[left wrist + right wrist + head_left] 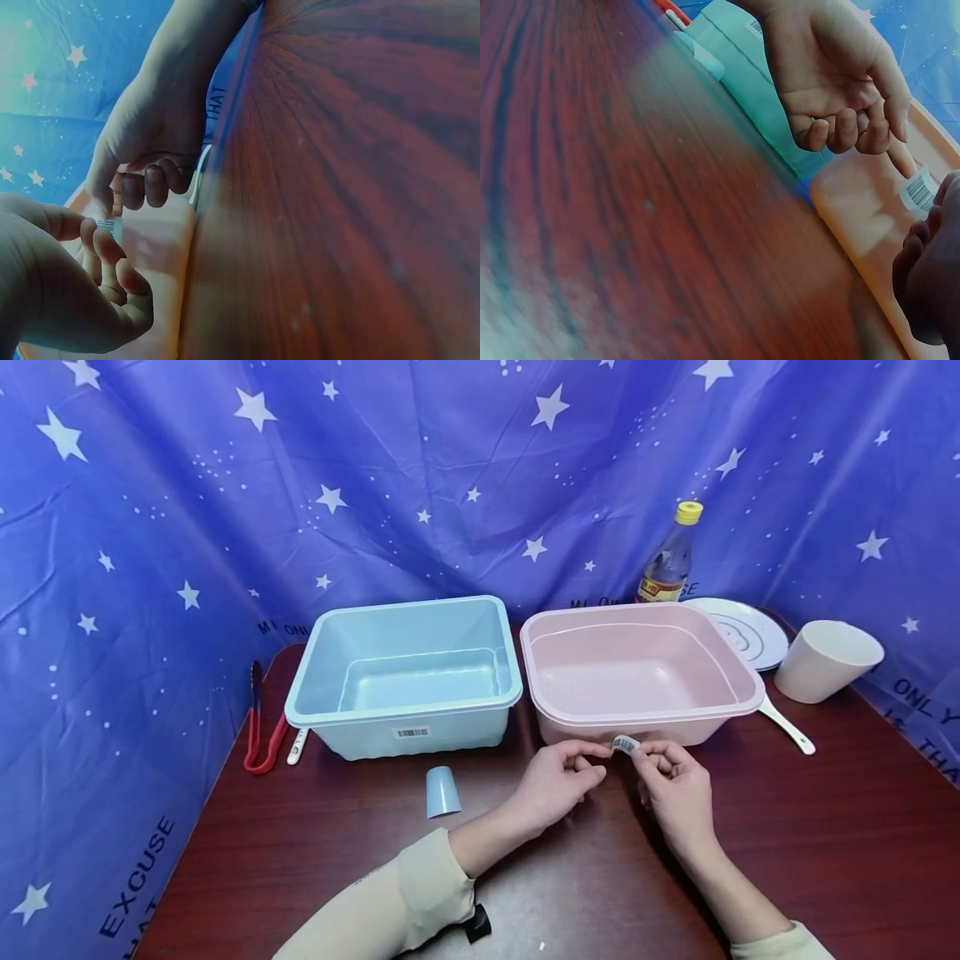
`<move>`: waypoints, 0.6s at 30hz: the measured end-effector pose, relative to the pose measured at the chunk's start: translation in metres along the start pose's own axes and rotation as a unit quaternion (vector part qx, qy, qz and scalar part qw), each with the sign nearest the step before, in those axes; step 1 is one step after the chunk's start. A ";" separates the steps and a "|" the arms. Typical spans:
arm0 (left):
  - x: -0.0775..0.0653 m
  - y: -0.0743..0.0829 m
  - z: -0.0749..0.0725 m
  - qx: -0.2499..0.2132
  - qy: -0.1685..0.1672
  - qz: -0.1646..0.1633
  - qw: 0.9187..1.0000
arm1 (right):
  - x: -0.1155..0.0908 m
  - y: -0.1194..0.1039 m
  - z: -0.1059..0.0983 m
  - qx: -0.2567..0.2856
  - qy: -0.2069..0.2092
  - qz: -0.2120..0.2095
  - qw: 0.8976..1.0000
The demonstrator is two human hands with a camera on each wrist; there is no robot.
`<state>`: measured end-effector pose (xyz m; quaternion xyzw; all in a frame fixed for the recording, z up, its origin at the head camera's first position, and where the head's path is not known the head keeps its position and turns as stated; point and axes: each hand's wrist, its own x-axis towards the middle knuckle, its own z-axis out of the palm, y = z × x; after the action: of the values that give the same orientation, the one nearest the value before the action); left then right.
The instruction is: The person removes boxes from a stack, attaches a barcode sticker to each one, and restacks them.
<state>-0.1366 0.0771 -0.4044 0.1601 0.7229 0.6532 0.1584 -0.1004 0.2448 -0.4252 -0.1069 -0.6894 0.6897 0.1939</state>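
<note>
At the front wall of the pink basin (645,727), my right hand (678,793) pinches a small white barcode sticker (625,744) between thumb and forefinger. The sticker (919,192) looks curved; whether part of it still adheres to the basin I cannot tell. My left hand (558,781) reaches in from the other side, its forefinger straight and at the sticker's left edge. In the right wrist view the left thumb stands apart from the sticker, and the other fingers are loosely curled. Left of the pink basin is a light blue basin (360,739) with its own barcode sticker (412,732).
A pale blue cup (442,792) stands in front of the blue basin. Red-handled tongs (261,752) and a white handle (297,747) lie at left. Behind and right of the pink basin are a yellow-capped bottle (667,564), plates (761,635), a white cup (825,660) and a white spoon handle (787,727).
</note>
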 end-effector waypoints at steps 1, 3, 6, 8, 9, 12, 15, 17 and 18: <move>0.000 0.000 0.001 0.000 -0.001 0.000 1.000 | 0.000 0.000 0.000 0.000 0.001 0.001 1.000; 0.001 0.001 0.004 0.001 -0.003 0.001 1.000 | 0.000 0.001 -0.001 0.002 0.003 0.002 1.000; 0.001 0.001 0.006 0.001 -0.004 0.006 1.000 | 0.000 0.001 -0.001 0.008 0.003 0.004 1.000; 0.002 0.000 0.007 0.000 -0.005 0.009 1.000 | 0.000 0.001 -0.001 0.012 0.001 0.003 1.000; 0.002 0.000 0.007 0.000 -0.005 0.009 1.000 | 0.000 0.001 -0.001 0.014 0.000 0.004 1.000; 0.002 0.000 0.008 0.001 -0.006 0.009 1.000 | 0.000 0.001 -0.001 0.019 -0.002 0.002 1.000; 0.003 0.000 0.008 0.004 -0.007 0.008 1.000 | 0.000 0.001 -0.001 0.017 -0.004 0.002 1.000; 0.003 0.000 0.008 0.006 -0.008 0.009 1.000 | 0.000 0.001 -0.001 0.014 -0.005 0.002 1.000; 0.003 0.000 0.008 0.006 -0.010 0.009 1.000 | 0.000 0.001 -0.002 0.010 -0.006 0.001 1.000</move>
<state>-0.1362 0.0852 -0.4056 0.1737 0.7235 0.6491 0.1586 -0.0999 0.2463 -0.4259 -0.1018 -0.6833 0.6976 0.1899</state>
